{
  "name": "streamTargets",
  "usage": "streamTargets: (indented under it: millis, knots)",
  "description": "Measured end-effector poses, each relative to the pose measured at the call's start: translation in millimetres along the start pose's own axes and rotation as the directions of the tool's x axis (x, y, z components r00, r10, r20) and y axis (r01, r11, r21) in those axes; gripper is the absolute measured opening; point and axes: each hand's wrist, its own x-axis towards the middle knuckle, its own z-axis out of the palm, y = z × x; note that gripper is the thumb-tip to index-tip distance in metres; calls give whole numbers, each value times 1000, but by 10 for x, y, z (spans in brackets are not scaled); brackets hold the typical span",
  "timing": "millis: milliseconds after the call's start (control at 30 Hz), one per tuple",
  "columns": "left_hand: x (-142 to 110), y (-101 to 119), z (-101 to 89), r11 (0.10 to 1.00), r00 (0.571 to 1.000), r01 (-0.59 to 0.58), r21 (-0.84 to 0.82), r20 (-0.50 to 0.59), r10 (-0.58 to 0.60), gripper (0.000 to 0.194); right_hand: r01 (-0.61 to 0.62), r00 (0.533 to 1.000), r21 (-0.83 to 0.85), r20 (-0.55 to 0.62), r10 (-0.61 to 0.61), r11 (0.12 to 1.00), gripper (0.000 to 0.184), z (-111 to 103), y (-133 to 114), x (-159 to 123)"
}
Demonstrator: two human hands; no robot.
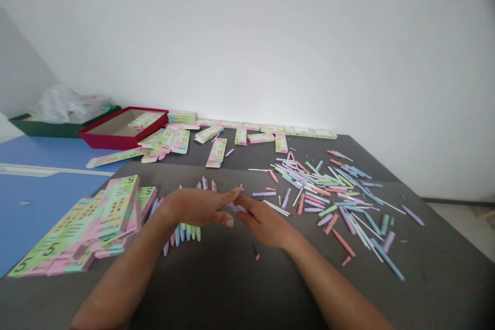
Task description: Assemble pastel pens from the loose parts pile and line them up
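Note:
My left hand (pixel 199 206) and my right hand (pixel 266 220) meet at the fingertips over the middle of the dark table. Between them is a pale purple pen (pixel 235 207), mostly covered by the fingers; both hands appear to pinch it. Its exact parts are hidden. Under and behind my left hand lies a row of assembled pens (pixel 187 232) in green, blue, pink and purple. A small dark-and-red piece (pixel 256 252) lies on the table just below my right hand.
Loose pen barrels, caps and white refills (pixel 325 191) spread over the right side. Stacked printed cartons (pixel 112 211) stand at left, with more cartons (pixel 216 152) along the back. A red tray (pixel 108 142) and a green tray (pixel 50 129) with a plastic bag sit at back left.

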Motion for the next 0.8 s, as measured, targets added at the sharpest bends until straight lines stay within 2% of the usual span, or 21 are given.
streamTargets:
  millis: [67, 100, 133, 200, 267, 333, 533, 800]
  knots:
    - [-59, -23, -36, 999, 1000, -13, -35, 4, 13, 76, -6, 995, 259, -93, 31, 966, 15, 5, 114, 25]
    - [-82, -33, -45, 999, 1000, -16, -45, 10, 16, 77, 2, 986, 425, -150, 68, 905, 12, -6, 178, 37]
    - [-99, -41, -45, 998, 1000, -20, -52, 13, 20, 77, 19, 976, 590, -188, 114, 807, 14, -25, 239, 46]
    - [-108, -51, -19, 999, 1000, -19, -48, 14, 20, 76, 46, 969, 834, -171, 178, 550, 32, -77, 334, 57]
    - [-93, -54, 24, 997, 999, -44, -60, 16, 45, 76, 23, 980, 942, -87, 178, 335, 52, -132, 385, 58]
    - [-72, -52, 62, 994, 997, -79, -75, 5, 80, 77, -10, 983, 976, -30, 180, 219, 63, -170, 407, 56]
    - [-58, -23, 89, 995, 996, -84, -60, 29, 86, 76, -39, 973, 997, 21, 229, 73, 57, -197, 448, 59]
    - [-11, 100, 57, 1000, 988, -27, -10, 152, 28, 76, -13, 975, 998, 27, 221, -65, 55, -221, 515, 50]
